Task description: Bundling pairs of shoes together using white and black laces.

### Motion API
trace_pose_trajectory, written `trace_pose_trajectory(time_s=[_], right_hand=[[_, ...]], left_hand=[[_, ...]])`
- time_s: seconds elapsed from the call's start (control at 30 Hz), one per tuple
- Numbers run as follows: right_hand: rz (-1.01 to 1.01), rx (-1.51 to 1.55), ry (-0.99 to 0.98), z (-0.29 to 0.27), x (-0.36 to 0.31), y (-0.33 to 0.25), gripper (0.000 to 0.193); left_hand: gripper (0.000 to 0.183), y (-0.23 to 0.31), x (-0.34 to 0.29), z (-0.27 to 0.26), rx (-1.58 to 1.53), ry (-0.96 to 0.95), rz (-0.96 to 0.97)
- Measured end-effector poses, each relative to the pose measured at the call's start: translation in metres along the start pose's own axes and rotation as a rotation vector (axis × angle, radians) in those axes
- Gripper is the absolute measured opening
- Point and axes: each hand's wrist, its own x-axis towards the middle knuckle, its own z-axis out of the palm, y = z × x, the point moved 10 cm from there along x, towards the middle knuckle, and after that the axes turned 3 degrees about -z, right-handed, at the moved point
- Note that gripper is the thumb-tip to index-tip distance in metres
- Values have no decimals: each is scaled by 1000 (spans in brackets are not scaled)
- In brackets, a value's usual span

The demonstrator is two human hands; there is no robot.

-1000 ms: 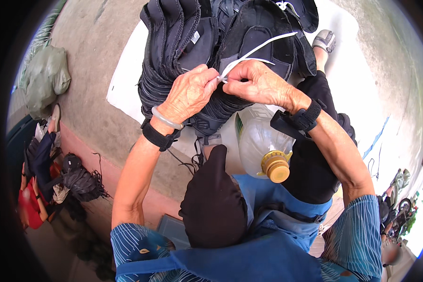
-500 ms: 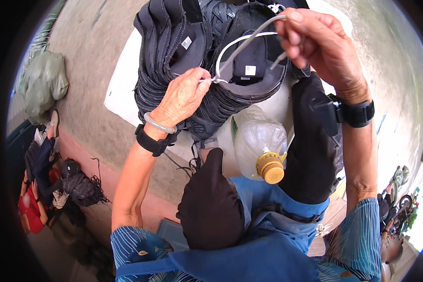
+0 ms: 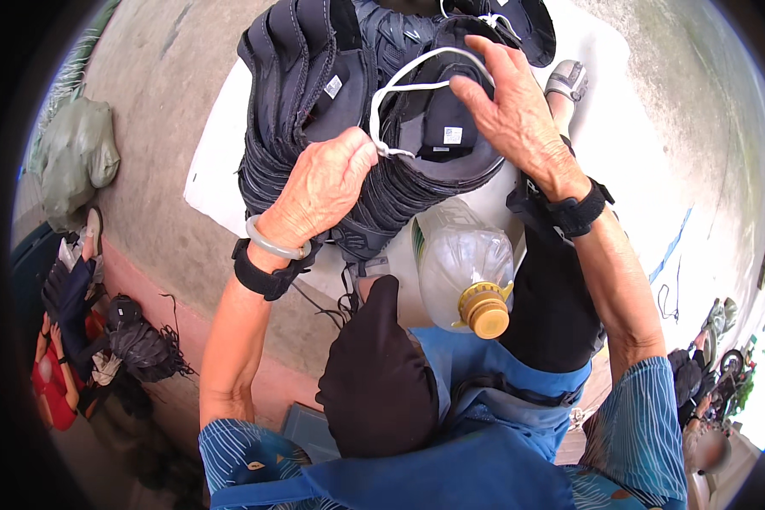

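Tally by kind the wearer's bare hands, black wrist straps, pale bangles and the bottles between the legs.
Bare hands: 2 (left, right)
Black wrist straps: 2
Pale bangle: 1
Clear bottle: 1
Total: 6

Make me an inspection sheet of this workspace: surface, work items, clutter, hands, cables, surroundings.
Surface: white sheet on the grey floor.
Work items: stacked black pieces, apparently shoe uppers; white cord at their near edge.
Clutter: yellow-capped clear plastic bottle below them in view.
Hands: left hand pinches the cord; right hand open, cord contact unclear.
Cables: nothing seen that is clearly a cable; thin blue strip at right.
Surroundings: pale green sack and person in red, left.
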Motion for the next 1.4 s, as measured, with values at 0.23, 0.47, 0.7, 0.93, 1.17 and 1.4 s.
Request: trace_pose_trajectory(time_s=[0.23,0.47,0.7,0.93,1.17,1.4], right_hand=[[200,365,-487,70,-46,-4,30],[368,603,-640,108,-49,-10,25],[209,563,-579,106,-46,-28,23],[538,779,-758,116,-62,-15,23],[649,1013,-848,124,-74,-15,27],[659,1064,-873,118,-70,-30,27]], left_hand=[[26,-29,5,1,-242,11,-133],[19,-37,1,6,-356,-55,-279],[14,-34,5,8,-532,-71,-294],[12,-30,3,10,-644,-55,-258],[10,-27,2,7,-710,-100,-259],[11,-32,-6,1,-805,-77,-246]])
